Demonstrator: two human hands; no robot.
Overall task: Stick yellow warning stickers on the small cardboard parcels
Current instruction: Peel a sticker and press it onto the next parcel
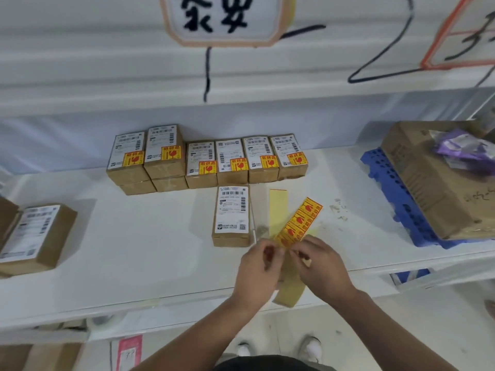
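At the left edge of the white shelf (pixel 134 250) lies one labelled parcel (pixel 34 236) with no yellow sticker; a second box beside it is cut off by the frame. Along the back edge stands a row of six small parcels (pixel 203 164), each bearing one yellow warning sticker (pixel 133 158) on the lower right of its white label. The two leftmost sit on two lower parcels (pixel 171 183). In front of the row, towards the shelf's front edge, lies one unstickered parcel (pixel 232 215). Just right of it lies one bare backing strip (pixel 277 207).

Over the front edge the left hand (pixel 258 269) and right hand (pixel 321 263) meet, fingers curled, both pinching the near end of one sticker strip (pixel 300 222). It slants up to the right and shows about four stickers.

At the right edge, one blue pallet (pixel 385 183) carries one large carton (pixel 428 188) topped by a purple bag (pixel 466 151).
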